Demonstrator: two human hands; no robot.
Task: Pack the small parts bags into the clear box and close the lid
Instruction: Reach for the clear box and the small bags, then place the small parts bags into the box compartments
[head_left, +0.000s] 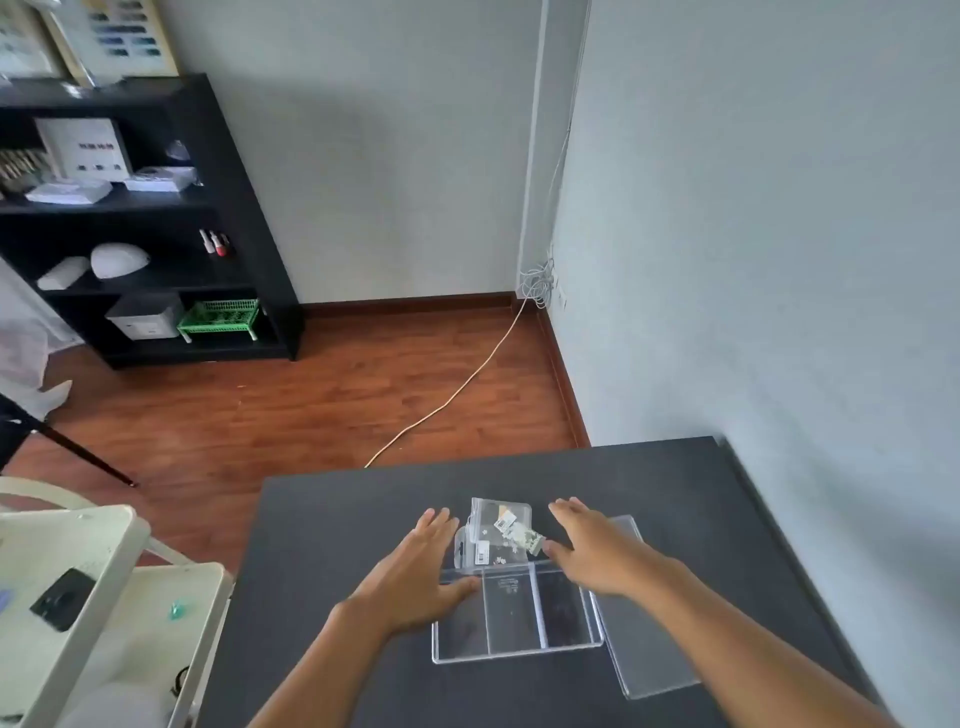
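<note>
A clear box (519, 652) with three compartments lies open on the dark table (337, 545). Its clear lid (649, 654) rests flat on the table to the right of it. A few small parts bags (501, 530) lie in a loose pile just beyond the box's far edge. My left hand (415, 571) hovers flat with fingers spread over the box's left far corner, left of the bags. My right hand (597, 551) reaches over the box's right far corner, its thumb beside the nearest bag. Neither hand holds anything.
A cream plastic cart (78, 597) with a dark phone on it stands left of the table. A black shelf unit (156, 218) is against the far wall. A cable (457, 389) runs across the wooden floor. A grey wall (779, 312) borders the table's right side.
</note>
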